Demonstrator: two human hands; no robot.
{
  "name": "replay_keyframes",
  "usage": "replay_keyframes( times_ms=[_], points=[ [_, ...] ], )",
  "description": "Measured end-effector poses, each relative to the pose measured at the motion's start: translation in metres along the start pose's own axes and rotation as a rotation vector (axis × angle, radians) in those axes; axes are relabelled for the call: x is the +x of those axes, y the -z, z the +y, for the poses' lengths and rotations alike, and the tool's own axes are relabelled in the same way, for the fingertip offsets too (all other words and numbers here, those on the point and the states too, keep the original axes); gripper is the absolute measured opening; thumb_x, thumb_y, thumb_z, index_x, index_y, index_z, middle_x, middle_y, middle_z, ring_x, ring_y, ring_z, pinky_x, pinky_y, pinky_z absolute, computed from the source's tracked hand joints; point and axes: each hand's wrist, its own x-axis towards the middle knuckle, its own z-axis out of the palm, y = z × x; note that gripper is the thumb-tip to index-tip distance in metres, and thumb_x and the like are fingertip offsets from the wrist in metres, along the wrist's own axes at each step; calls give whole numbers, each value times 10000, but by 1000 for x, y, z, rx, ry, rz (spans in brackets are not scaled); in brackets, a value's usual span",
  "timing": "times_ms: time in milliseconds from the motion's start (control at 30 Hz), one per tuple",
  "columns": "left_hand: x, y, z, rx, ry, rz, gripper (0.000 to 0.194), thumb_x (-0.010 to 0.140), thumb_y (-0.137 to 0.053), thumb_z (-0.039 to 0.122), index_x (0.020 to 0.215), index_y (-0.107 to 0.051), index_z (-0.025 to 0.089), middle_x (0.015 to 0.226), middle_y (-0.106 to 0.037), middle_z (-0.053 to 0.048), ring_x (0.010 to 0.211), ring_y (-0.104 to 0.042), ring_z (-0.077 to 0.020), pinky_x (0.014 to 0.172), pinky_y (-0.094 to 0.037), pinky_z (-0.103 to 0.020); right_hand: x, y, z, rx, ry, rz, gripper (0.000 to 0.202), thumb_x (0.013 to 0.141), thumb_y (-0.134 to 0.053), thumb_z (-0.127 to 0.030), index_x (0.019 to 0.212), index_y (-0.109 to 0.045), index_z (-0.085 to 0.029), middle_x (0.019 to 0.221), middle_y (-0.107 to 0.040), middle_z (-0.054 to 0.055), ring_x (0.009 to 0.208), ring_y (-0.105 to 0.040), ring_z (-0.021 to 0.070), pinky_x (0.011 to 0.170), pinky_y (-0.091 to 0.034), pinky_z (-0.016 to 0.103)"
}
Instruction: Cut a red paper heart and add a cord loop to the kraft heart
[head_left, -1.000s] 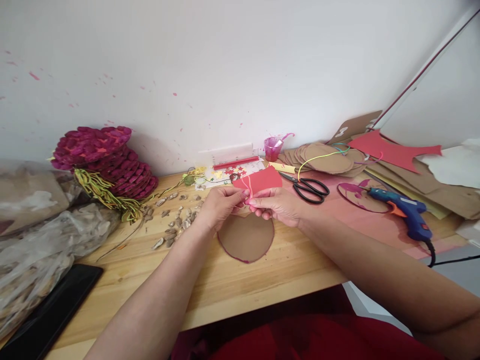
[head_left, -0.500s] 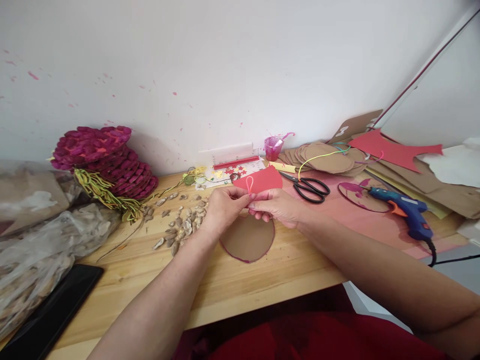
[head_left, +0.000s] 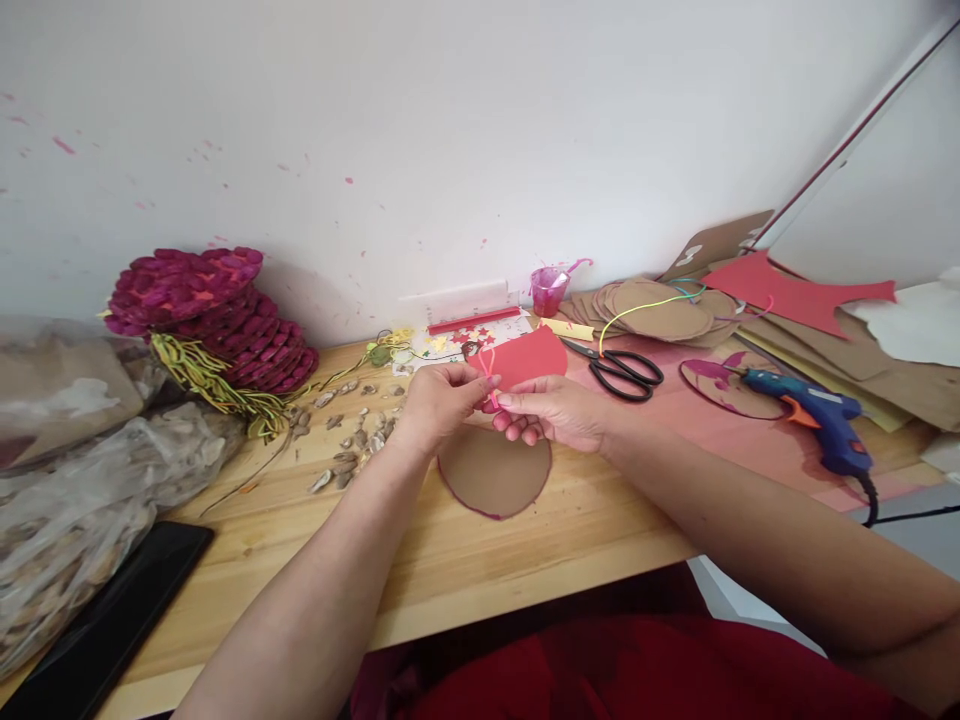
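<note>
A looped pink cord (head_left: 488,362) is pinched between my two hands at the middle of the view. My left hand (head_left: 444,402) grips it from the left with thumb and forefinger. From the right, my right hand (head_left: 551,410) closes thumb and fingers on the lower part of the cord, by its knot. Under the hands lies a round cardboard disc (head_left: 495,480) with a dark magenta edge, its upper part covered by them. Just behind them is a piece of red paper (head_left: 534,357).
Peanut shells (head_left: 360,435) lie left of the hands, with a magenta stack (head_left: 225,325) and plastic bag (head_left: 67,540) beyond. Black scissors (head_left: 626,375), cardboard discs (head_left: 652,312) and a blue glue gun (head_left: 825,415) are on the right. A magenta cup (head_left: 549,290) stands at the wall.
The cord loop has tilted left and dropped slightly, and the knot now shows between the fingers. My hands have shifted a little apart. The view has moved slightly.
</note>
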Motion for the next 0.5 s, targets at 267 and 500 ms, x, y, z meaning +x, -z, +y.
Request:
replay_keyframes(
  times_ms=[267, 500],
  points=[
    [0, 0, 3, -11, 38, 7, 317, 619, -846, 421, 659, -699, 144, 575, -646, -16, 568, -599, -121, 545, -400, -224, -3, -1, -4, 37, -38, 4, 130, 877, -679, -228, 810, -722, -125, 781, -729, 63, 615, -643, 83, 493, -467, 151],
    [-2, -2, 1, -71, 46, -48, 335, 625, -842, 432, 638, -668, 145, 589, -653, -25, 549, -587, -120, 551, -423, -237, 0, -1, 0, -45, 36, -14, 180, 820, -745, -293, 768, -725, -121, 732, -695, 32, 576, -616, 64, 436, -405, 139]
  ],
)
